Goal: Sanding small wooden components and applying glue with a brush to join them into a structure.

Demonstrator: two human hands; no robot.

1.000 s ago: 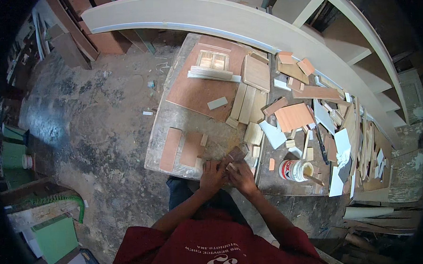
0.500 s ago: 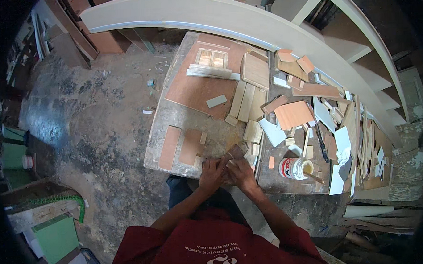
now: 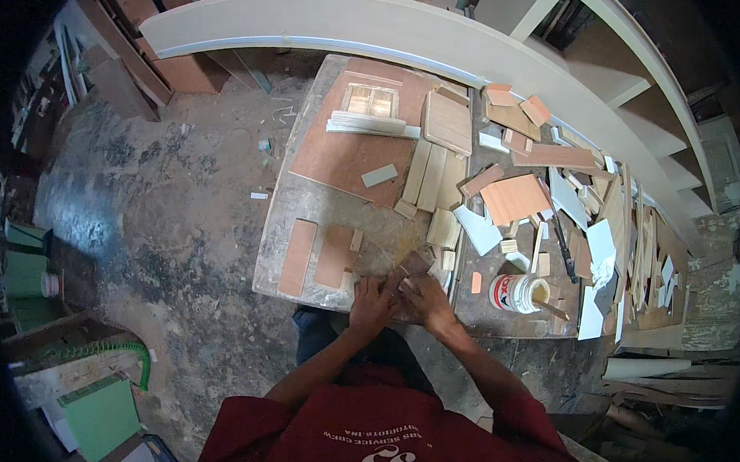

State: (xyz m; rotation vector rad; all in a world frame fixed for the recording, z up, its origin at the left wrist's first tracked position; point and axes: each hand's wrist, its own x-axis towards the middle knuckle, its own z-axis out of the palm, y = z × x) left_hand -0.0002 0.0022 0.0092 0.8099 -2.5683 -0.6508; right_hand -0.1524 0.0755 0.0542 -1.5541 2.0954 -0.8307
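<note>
At the near edge of the worktable (image 3: pixel 319 204), my two hands are close together. My left hand (image 3: pixel 375 303) has its fingers bent and pressed down by the table edge; what lies under them is hidden. My right hand (image 3: pixel 429 301) is closed around a small brown piece of wood (image 3: pixel 417 264), whose end shows beyond the fingers. Just left of my hands lie a flat brown board (image 3: pixel 334 256), a small light wood strip (image 3: pixel 356 240) and a longer reddish board (image 3: pixel 297 257). Several light wood blocks (image 3: pixel 443 229) sit beyond my right hand.
An open white jar of glue (image 3: pixel 517 294) with a stick in it stands right of my hands. Scraps of wood and white board (image 3: pixel 477 229) cover the table's right side. Further back are a large brown panel (image 3: pixel 317 163), light planks (image 3: pixel 429 175) and a long pale panel (image 3: pixel 336 22).
The hands stay at the same place, with only slight movement of the fingers. The whole view has shifted very slightly.
</note>
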